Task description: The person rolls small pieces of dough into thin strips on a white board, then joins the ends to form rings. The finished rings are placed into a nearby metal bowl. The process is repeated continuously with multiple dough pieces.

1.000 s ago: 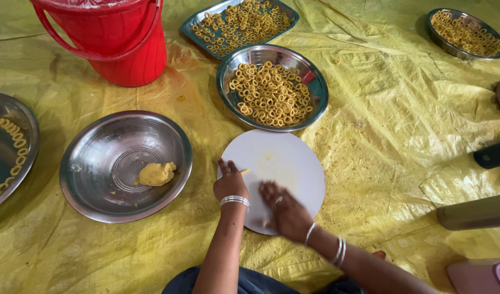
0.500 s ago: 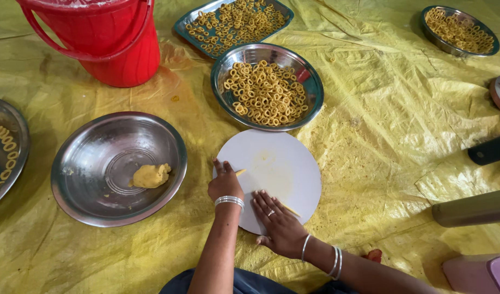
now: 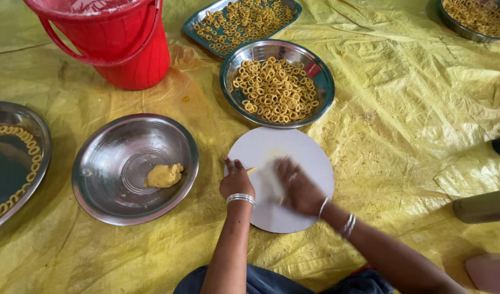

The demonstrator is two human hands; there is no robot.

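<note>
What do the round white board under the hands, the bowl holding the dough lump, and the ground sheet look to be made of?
Round white board: smooth, matte, probably plastic. Bowl: polished metal, likely steel, showing mirror-like reflections. Ground sheet: crinkled yellow plastic tarpaulin, slightly glossy. Dough lump: soft yellow paste.

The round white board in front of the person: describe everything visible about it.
The round white board is a flat, smooth disc, plastic by its look, lying on the yellow sheet just below the bowl of rings. The left hand rests at its left edge by a thin dough strip; the blurred right hand presses on its middle.

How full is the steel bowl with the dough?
Nearly empty: the steel bowl holds only one small dough lump; bare metal shows around it.
</note>
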